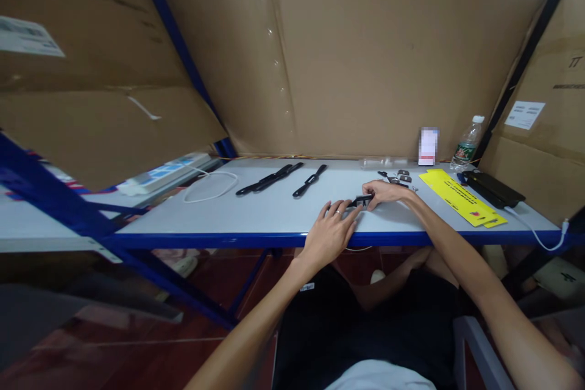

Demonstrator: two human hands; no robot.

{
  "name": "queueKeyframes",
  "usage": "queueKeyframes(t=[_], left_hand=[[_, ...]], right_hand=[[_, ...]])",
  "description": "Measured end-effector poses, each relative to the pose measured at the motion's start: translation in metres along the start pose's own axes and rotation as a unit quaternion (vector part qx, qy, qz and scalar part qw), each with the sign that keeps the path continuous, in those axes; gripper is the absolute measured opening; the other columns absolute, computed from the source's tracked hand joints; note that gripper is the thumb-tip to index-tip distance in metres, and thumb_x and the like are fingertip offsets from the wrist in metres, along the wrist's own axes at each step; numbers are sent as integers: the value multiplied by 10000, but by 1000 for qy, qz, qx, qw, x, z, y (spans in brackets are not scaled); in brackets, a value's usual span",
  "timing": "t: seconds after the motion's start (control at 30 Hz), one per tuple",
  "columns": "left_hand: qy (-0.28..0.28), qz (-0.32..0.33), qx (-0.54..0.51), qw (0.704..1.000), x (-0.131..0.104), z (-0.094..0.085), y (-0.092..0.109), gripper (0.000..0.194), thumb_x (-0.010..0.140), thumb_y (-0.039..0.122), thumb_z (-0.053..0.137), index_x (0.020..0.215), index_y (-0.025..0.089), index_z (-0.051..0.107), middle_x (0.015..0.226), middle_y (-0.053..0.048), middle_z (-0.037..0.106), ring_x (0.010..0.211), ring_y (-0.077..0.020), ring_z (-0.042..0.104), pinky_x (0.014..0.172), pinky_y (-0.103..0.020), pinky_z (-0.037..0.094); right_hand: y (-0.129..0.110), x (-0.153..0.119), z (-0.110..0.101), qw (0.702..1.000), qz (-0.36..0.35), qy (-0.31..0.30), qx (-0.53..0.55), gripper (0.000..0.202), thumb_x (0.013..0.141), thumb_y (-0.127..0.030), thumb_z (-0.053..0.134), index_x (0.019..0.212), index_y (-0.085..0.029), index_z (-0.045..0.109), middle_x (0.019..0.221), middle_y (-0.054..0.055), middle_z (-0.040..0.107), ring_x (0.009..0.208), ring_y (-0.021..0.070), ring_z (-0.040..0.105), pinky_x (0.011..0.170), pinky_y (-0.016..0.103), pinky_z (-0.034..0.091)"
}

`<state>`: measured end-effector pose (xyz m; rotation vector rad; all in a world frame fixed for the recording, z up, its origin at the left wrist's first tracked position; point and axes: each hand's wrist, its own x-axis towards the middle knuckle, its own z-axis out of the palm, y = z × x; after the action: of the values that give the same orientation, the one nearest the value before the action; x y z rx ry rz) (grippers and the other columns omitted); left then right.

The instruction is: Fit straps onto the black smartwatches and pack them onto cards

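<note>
Near the table's front edge, a small dark part (363, 200) lies between my two hands. My right hand (381, 193) pinches its right end, fingers curled round it. My left hand (333, 228) rests at its left side, fingers bent over a black piece that they partly hide. Further left on the white tabletop lie black elongated parts: an overlapping group (269, 180) and a single one with a slot (310, 181). Behind my right hand sit several small dark and metallic pieces (404, 178).
Yellow printed sheets (457, 196), a black device (491, 189) with a white cable, a water bottle (467, 145) and an upright phone (428, 146) stand or lie at the right. A power strip (164, 175) is at the left. Cardboard (365, 55) walls the back.
</note>
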<state>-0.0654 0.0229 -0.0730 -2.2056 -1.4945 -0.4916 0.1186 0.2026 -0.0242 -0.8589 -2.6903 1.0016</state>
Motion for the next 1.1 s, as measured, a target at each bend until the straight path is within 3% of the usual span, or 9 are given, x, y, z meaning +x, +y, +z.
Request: queueKeyframes(t=[0.23,0.4,0.6,0.73,1.1], left_hand=[[-58,-16,-59,996,9,4,-8,486,1047,323,388,1507,236,519,1475,-113,570,1395,-285,489,1176,-511,387],[-53,-5,-54,997,10,12,-10,487,1061,333,343,1503,231,520,1591,-102,479,1560,-326,270,1231,-641,251],[-35,19,-55,998,8,21,-8,552,1073,315,278,1570,112,409,1610,-163,435,1524,-255,366,1244,-472,320],[-37,4,-37,999,7,18,-5,550,1071,326,277,1571,149,423,1599,-137,460,1513,-275,385,1236,-509,315],[-52,-5,-26,998,6,9,-2,524,1079,342,287,1553,202,462,1608,-101,457,1510,-267,387,1237,-523,309]], right_hand=[[2,-3,-5,1000,-15,12,21,432,575,-352,892,902,-171,675,811,-9,664,780,167,582,677,260,432],[5,-4,-9,1000,-8,13,-26,405,610,-329,891,933,-173,703,866,-2,677,781,164,583,682,258,442],[3,-7,-10,998,-18,8,-63,397,641,-370,901,924,-180,698,899,9,656,835,177,582,719,260,451],[-3,-9,-9,996,-12,8,-84,424,661,-453,895,929,-185,705,949,27,662,864,190,585,748,274,456],[-3,-8,-9,997,-6,9,-75,414,664,-373,888,989,-176,725,1023,50,688,895,199,601,785,291,469]])
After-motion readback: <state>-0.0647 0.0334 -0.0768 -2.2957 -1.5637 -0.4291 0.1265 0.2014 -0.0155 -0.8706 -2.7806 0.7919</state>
